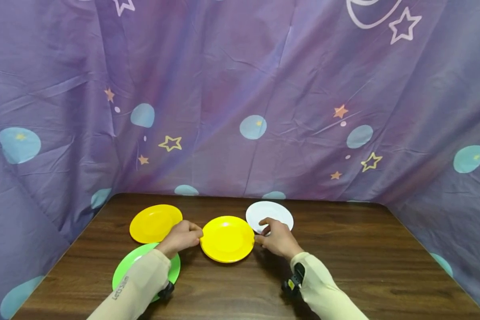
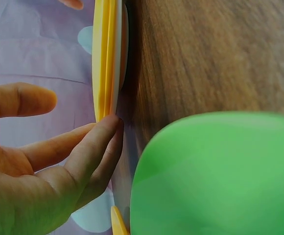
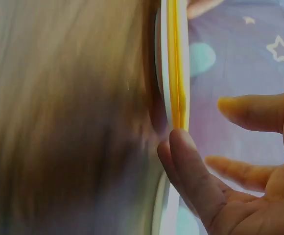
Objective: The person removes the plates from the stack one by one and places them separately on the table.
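A stack of plates (image 1: 227,240), bright yellow on top, sits between both hands near the middle of the wooden table. Side-on in the left wrist view, the plate stack (image 2: 106,58) shows yellow rims above a pale one. At its left rim, the left hand (image 1: 183,238) holds the edge with its fingertips; one digit stays raised away from it. Opposite, the right hand (image 1: 278,238) grips the right rim by the fingertips, its upper finger lifted off. I cannot tell whether the stack is raised off the table.
A darker yellow plate (image 1: 154,222) lies at the back left, and a green plate (image 1: 124,271) lies nearer, partly under the left forearm. Behind the right hand is a white plate (image 1: 268,211). A patterned purple curtain (image 1: 208,98) hangs behind the wooden table (image 1: 368,253).
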Action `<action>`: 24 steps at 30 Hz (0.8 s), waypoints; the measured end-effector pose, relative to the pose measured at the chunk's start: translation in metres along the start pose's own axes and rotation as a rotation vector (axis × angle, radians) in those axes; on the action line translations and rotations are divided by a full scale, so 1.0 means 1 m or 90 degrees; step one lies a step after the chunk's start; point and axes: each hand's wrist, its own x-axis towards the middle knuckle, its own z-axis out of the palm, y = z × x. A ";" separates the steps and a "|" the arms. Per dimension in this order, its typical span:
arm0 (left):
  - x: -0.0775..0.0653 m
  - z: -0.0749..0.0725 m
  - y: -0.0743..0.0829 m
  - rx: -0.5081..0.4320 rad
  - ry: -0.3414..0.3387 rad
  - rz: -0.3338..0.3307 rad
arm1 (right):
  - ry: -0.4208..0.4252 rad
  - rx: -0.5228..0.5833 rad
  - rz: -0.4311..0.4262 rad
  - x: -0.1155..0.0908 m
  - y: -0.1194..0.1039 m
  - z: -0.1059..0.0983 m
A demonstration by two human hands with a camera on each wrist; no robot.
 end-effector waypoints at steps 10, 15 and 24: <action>0.001 0.004 -0.003 -0.011 -0.004 -0.001 | -0.027 0.054 0.033 -0.001 -0.005 0.022; 0.004 0.004 -0.004 -0.005 0.003 0.004 | -0.018 0.038 0.030 -0.001 -0.006 0.024; 0.004 0.002 -0.004 0.005 0.007 0.015 | -0.013 0.030 0.018 0.000 -0.008 0.024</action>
